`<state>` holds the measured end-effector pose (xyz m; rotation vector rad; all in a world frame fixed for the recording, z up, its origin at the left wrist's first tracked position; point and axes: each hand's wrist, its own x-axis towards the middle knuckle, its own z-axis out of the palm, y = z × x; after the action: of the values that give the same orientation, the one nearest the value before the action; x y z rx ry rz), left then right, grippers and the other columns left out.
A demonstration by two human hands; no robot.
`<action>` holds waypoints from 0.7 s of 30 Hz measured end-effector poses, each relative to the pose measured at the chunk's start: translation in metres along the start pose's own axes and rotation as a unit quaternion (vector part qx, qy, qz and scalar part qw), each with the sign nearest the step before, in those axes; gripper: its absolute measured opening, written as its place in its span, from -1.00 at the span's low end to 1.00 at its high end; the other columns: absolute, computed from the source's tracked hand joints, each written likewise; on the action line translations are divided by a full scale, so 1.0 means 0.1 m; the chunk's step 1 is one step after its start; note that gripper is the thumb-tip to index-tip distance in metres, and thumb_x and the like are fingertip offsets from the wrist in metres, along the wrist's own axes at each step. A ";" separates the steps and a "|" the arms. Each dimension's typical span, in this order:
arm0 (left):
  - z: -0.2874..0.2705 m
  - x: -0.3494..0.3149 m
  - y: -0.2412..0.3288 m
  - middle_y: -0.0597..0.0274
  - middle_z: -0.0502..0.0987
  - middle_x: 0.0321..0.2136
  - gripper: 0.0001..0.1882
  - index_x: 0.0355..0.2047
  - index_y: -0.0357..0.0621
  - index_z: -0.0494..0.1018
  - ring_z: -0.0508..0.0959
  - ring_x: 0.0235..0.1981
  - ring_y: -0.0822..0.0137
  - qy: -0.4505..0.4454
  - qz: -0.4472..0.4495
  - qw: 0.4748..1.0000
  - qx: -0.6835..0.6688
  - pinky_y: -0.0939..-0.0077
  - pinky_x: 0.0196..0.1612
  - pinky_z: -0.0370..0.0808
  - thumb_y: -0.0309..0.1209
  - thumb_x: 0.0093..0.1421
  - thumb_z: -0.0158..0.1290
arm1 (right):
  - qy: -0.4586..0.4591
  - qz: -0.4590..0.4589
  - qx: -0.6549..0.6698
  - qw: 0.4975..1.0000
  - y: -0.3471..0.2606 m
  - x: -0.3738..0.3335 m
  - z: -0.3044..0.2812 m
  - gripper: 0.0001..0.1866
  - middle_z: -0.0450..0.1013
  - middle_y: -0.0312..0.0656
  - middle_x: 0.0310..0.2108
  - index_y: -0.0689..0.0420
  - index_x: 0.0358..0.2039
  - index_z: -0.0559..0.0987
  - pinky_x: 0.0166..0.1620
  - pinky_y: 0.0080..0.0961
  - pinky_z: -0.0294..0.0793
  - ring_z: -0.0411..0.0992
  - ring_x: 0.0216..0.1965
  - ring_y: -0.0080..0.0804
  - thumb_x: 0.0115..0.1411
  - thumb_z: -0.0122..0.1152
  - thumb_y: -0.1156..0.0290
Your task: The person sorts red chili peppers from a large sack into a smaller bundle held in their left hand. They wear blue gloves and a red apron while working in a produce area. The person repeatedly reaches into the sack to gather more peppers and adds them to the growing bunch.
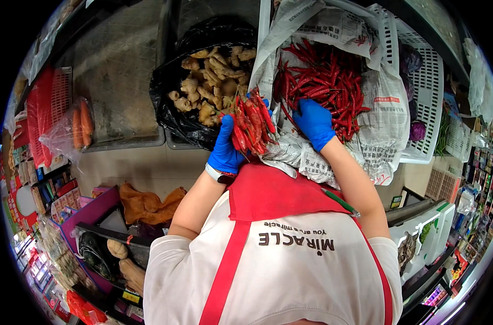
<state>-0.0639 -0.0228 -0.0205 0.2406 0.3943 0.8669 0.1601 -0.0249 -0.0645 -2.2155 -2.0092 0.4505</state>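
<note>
Chillies (252, 125) clutched inside curled left hand (226, 149), right hand (315, 123) against chilli pile (333, 81), its grip unclear

Knobbly tan ginger roots (219, 67) fill a crinkled black plastic bag (161, 105) at the upper centre of the frame. Left of it lies a wide, dark-rimmed grey tray (116, 65). Farther left, orange carrots (86, 123) sit in a clear plastic bag (62, 130), near a red plastic mesh basket (63, 92). At upper right, round purple cabbages (417, 131) lie in a white perforated plastic crate (434, 97). A crumpled orange-brown piece of material (149, 203) lies at lower left.
</note>
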 end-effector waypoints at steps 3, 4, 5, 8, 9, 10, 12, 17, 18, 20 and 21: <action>0.00 -0.01 0.00 0.04 0.08 0.16 -0.07 0.20 -0.16 -0.09 0.15 0.16 0.14 -0.001 -0.006 1.000 -0.005 0.24 0.20 0.10 0.17 0.00 -0.03 | 0.005 -0.006 0.002 1.000 -0.02 -0.05 -0.01 -0.78 0.42 -0.04 -0.41 0.13 -0.45 0.47 -0.38 -0.24 0.41 0.42 -0.42 -0.07 -0.08 0.12 0.28; -0.02 -0.01 0.00 0.04 0.08 0.16 -0.07 0.20 -0.16 -0.09 0.16 0.16 0.15 -0.004 -0.006 1.000 -0.011 0.24 0.20 0.10 0.17 0.01 -0.03 | 0.006 -0.011 0.007 1.000 -0.04 -0.06 -0.03 -0.78 0.42 -0.04 -0.41 0.14 -0.45 0.47 -0.38 -0.24 0.41 0.42 -0.42 -0.07 -0.09 0.13 0.28; -0.03 0.00 0.00 0.05 0.08 0.16 -0.07 0.20 -0.16 -0.09 0.16 0.16 0.15 -0.008 -0.006 1.000 -0.017 0.25 0.20 0.10 0.16 0.01 -0.03 | -0.012 0.012 0.044 0.999 -0.05 -0.07 -0.07 -0.77 0.42 -0.04 -0.43 0.14 -0.45 0.47 -0.39 -0.27 0.40 0.42 -0.44 -0.09 -0.09 0.14 0.27; 0.00 -0.01 -0.01 0.05 0.09 0.16 -0.08 0.20 -0.16 -0.09 0.17 0.15 0.15 -0.005 0.001 1.000 -0.024 0.25 0.21 0.09 0.16 0.01 -0.04 | -0.055 0.074 0.179 0.979 -0.04 -0.13 -0.26 -0.75 0.42 -0.07 -0.50 0.15 -0.44 0.48 -0.43 -0.36 0.39 0.41 -0.49 -0.19 -0.09 0.16 0.25; -0.01 0.00 0.00 0.05 0.09 0.15 -0.08 0.20 -0.17 -0.09 0.17 0.15 0.15 -0.008 0.000 1.000 -0.021 0.25 0.21 0.09 0.16 0.01 -0.04 | -0.063 0.089 0.240 0.965 -0.02 -0.17 -0.32 -0.74 0.42 -0.09 -0.52 0.16 -0.44 0.48 -0.45 -0.39 0.38 0.41 -0.51 -0.25 -0.09 0.17 0.25; -0.03 0.00 -0.01 0.05 0.09 0.15 -0.08 0.20 -0.17 -0.09 0.17 0.15 0.15 -0.010 -0.002 1.000 -0.019 0.25 0.21 0.09 0.16 0.01 -0.04 | -0.071 0.105 0.298 0.946 -0.01 -0.21 -0.38 -0.73 0.42 -0.10 -0.54 0.17 -0.43 0.48 -0.46 -0.42 0.37 0.40 -0.53 -0.30 -0.08 0.17 0.24; -0.03 -0.01 -0.01 0.05 0.10 0.15 -0.08 0.20 -0.17 -0.09 0.17 0.15 0.15 -0.013 -0.006 1.000 -0.023 0.25 0.21 0.09 0.16 0.01 -0.04 | -0.081 0.135 0.382 0.911 -0.02 -0.30 -0.53 -0.73 0.41 -0.23 -0.57 0.21 -0.40 0.48 -0.49 -0.57 0.34 0.34 -0.56 -0.53 -0.03 0.18 0.27; -0.06 -0.04 -0.01 0.04 0.11 0.14 -0.08 0.19 -0.17 -0.07 0.17 0.15 0.14 -0.005 -0.005 1.000 -0.031 0.24 0.20 0.11 0.14 0.00 -0.02 | -0.081 0.187 0.537 0.818 -0.05 -0.47 -0.77 -0.81 0.41 -0.30 -0.54 0.19 -0.36 0.47 -0.51 -0.69 0.30 0.32 -0.53 -0.65 0.04 0.16 0.36; -0.05 -0.04 -0.02 0.04 0.11 0.14 -0.08 0.19 -0.17 -0.07 0.17 0.15 0.14 -0.001 -0.001 1.000 -0.030 0.24 0.20 0.11 0.14 0.00 -0.01 | -0.078 0.196 0.574 0.791 -0.10 -0.51 -0.84 -0.81 0.41 -0.29 -0.53 0.18 -0.35 0.47 -0.52 -0.70 0.30 0.32 -0.53 -0.66 0.05 0.15 0.37; 0.00 -0.03 -0.02 0.04 0.13 0.13 -0.09 0.19 -0.16 -0.06 0.20 0.13 0.14 0.009 0.006 1.000 -0.019 0.23 0.18 0.14 0.15 0.00 -0.02 | -0.053 0.163 0.617 0.768 -0.37 -0.55 -1.00 -0.87 0.40 -0.30 -0.54 0.16 -0.37 0.45 -0.53 -0.72 0.29 0.30 -0.55 -0.68 0.07 0.12 0.42; 0.00 -0.04 -0.02 0.04 0.14 0.13 -0.09 0.19 -0.16 -0.05 0.21 0.13 0.13 0.015 0.008 1.000 -0.013 0.23 0.18 0.15 0.15 0.00 -0.02 | -0.052 0.146 0.621 0.768 -0.52 -0.55 -1.06 -0.88 0.39 -0.30 -0.54 0.16 -0.37 0.44 -0.53 -0.73 0.29 0.30 -0.56 -0.69 0.07 0.12 0.43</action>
<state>-0.0647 -0.0270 -0.0199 0.2064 0.4098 0.8921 0.1379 -0.0617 0.0584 -1.5235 -0.7783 1.4206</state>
